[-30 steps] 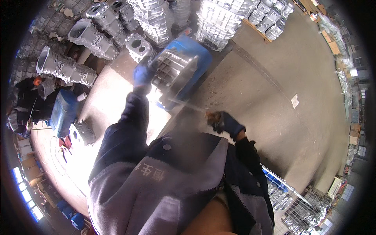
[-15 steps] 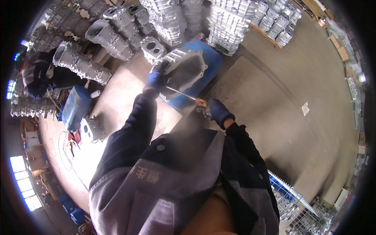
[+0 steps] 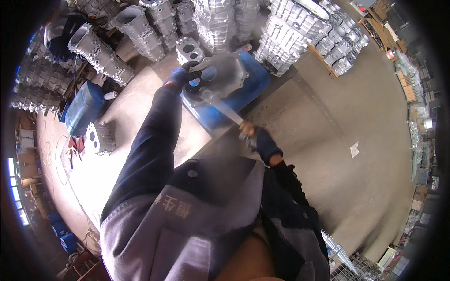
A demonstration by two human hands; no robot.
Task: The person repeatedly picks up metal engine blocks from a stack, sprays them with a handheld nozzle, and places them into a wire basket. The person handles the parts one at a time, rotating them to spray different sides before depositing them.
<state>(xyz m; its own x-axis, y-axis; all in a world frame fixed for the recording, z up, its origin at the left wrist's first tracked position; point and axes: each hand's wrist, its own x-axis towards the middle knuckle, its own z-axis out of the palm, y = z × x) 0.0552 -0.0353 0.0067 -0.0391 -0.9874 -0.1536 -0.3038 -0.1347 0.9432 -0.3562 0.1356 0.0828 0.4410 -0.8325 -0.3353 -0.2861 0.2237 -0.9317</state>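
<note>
A grey cast metal housing [image 3: 230,72] with a wide flanged opening lies on a blue plastic container [image 3: 257,77] in front of me. My left hand [image 3: 182,76], in a dark blue glove, is closed on the housing's left rim. In my gloved right hand [image 3: 264,144] is a flat file [image 3: 227,111], gripped by its wooden handle. The file's blade points up and left, its far end at the near edge of the housing. Blur keeps me from telling whether it touches the metal. Round holes show in the housing's floor.
Stacked castings [image 3: 213,25] and a tall ribbed housing [image 3: 290,35] stand beyond the container. A small casting [image 3: 189,49] is close to my left hand. To the left are another blue container [image 3: 84,107], a casting on the floor [image 3: 101,139] and a bending person [image 3: 61,40].
The housing has tipped, so its inside and holes now show. The file has turned from edge-on to its broad face. My left hand moved slightly up and left, still holding the rim.
</note>
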